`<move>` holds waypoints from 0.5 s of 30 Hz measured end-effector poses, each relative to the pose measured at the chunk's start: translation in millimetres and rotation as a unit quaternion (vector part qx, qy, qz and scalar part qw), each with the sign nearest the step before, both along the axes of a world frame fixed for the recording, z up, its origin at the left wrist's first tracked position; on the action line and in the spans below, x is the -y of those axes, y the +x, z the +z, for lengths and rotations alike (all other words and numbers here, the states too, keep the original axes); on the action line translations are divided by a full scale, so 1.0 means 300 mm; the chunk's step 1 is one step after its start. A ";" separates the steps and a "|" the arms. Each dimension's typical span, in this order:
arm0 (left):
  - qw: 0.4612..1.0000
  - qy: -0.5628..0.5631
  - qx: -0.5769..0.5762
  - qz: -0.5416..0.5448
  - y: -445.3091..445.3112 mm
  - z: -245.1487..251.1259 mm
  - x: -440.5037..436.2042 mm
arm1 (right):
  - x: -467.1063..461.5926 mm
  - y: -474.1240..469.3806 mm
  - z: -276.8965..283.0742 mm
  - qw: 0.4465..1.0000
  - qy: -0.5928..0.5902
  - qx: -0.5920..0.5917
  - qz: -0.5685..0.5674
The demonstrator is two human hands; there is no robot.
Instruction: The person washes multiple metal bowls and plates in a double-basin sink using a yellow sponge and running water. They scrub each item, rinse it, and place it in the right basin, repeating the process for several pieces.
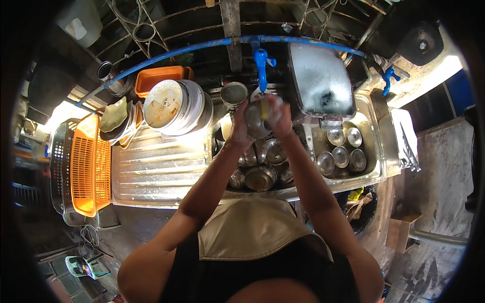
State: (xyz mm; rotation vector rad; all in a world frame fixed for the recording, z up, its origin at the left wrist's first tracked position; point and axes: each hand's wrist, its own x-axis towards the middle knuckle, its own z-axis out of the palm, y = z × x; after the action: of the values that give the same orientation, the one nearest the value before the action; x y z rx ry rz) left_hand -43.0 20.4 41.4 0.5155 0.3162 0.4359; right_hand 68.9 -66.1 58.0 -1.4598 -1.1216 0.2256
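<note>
My left hand (240,127) grips a round metal bowl (256,124) by its left side, above the left basin of a steel sink. On the bowl's right side my right hand (279,117), blurred and soapy, presses a yellow sponge (264,109) against it. A blue tap (261,64) hangs just beyond both hands. Below them, several metal bowls (260,178) lie in the left basin, partly hidden by my forearms. In the right basin (373,151) several small metal bowls (341,156) stand apart from my hands.
Stacked plates (165,104) and an orange basket (159,80) stand at the back left. Another orange basket (90,166) is propped at the drainboard's (159,163) left end. A large frosted tub (322,79) overhangs the right basin. A blue pipe (182,51) crosses behind.
</note>
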 end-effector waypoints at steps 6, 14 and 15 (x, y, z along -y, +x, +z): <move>0.990 -0.059 0.103 -0.075 0.016 0.052 -0.048 | -0.050 -0.131 -0.028 0.925 0.026 0.337 -0.172; 0.991 -0.076 -0.009 -0.112 -0.041 0.032 0.029 | -0.026 0.044 0.111 0.969 -0.245 0.003 -0.032; 0.987 -0.076 -0.038 -0.135 -0.035 0.028 0.031 | -0.030 0.030 0.133 0.944 -0.295 0.148 0.003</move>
State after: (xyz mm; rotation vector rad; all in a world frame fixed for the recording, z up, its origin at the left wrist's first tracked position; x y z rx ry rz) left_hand -53.5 11.1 49.8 0.4198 0.3448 0.1283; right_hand 78.0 -57.2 98.0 -2.0728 -1.3702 0.3790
